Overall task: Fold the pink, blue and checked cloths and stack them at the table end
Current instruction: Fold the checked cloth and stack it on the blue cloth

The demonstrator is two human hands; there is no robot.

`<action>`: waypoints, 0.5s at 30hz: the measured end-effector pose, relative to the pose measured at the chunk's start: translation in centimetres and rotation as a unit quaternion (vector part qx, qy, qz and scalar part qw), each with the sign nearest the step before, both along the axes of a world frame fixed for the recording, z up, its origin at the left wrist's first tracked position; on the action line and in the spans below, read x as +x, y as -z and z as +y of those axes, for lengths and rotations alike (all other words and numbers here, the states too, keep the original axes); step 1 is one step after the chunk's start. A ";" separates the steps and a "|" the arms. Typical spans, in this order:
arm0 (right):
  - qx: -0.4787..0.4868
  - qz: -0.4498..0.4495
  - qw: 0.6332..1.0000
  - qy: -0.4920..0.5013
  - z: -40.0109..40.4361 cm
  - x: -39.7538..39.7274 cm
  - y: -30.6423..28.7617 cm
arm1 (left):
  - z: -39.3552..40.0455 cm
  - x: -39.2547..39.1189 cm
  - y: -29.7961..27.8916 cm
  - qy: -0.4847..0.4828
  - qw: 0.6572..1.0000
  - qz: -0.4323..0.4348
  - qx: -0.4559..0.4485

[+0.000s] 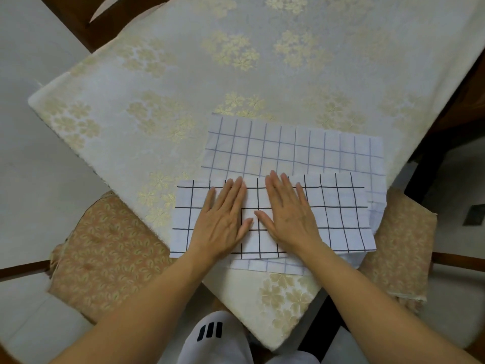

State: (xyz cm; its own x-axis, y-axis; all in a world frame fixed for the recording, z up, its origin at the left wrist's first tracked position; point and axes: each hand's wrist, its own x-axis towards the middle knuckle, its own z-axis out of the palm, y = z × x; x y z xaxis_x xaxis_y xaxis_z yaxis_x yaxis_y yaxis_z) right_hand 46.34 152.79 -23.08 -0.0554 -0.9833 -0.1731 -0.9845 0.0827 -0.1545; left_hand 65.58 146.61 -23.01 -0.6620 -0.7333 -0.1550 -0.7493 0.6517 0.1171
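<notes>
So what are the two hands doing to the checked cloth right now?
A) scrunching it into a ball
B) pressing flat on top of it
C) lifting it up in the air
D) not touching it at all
B: the left hand and the right hand lie side by side with straight fingers, palms down on the folded near part of the checked cloth, which lies flat on the table.

No readable text or numbers showing; only three short black bars marking the white garment (210, 331) at bottom.
</notes>
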 end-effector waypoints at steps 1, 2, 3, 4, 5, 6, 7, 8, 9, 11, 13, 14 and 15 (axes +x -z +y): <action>0.015 0.007 1.000 0.009 0.2 -0.8 0.4 | -0.4 0.7 0.4 -0.017 1.000 -0.003 0.004; 0.024 0.013 1.000 0.014 0.6 -1.7 0.7 | -0.7 1.6 0.8 -0.035 0.999 -0.003 0.007; 0.026 0.019 0.999 0.017 1.2 -2.8 0.9 | -1.0 2.5 1.1 -0.053 0.999 -0.001 0.008; 0.026 0.025 0.999 0.021 1.8 -3.9 1.1 | -1.2 3.3 1.3 -0.070 0.998 0.000 0.007; 0.026 0.030 0.999 0.028 2.3 -5.2 1.3 | -1.4 4.0 1.4 -0.084 0.996 0.002 0.006; 0.027 0.034 0.998 0.040 2.9 -6.4 1.4 | -1.6 4.4 1.5 -0.095 0.995 0.005 0.003; 0.028 0.036 0.997 0.056 3.4 -7.6 1.5 | -1.7 4.7 1.5 -0.102 0.995 0.009 0.002; 0.028 0.036 0.996 0.071 3.8 -8.7 1.5 | -1.8 4.9 1.6 -0.104 0.994 0.013 0.002; 0.028 0.033 0.995 0.084 4.2 -9.8 1.5 | -1.8 4.9 1.6 -0.103 0.995 0.015 0.003; 0.032 0.027 0.994 0.099 4.8 -11.4 1.5 | -1.9 5.0 1.5 -0.100 0.995 0.014 0.005; 0.032 0.025 0.994 0.102 5.1 -12.2 1.7 | -1.8 4.9 1.4 -0.097 0.995 0.014 0.002; 0.032 0.028 0.994 0.102 5.1 -12.3 1.7 | -1.8 4.9 1.4 -0.096 0.995 0.013 0.001; 0.035 0.031 0.994 0.101 5.1 -12.3 1.7 | -1.8 4.9 1.3 -0.095 0.995 0.009 0.000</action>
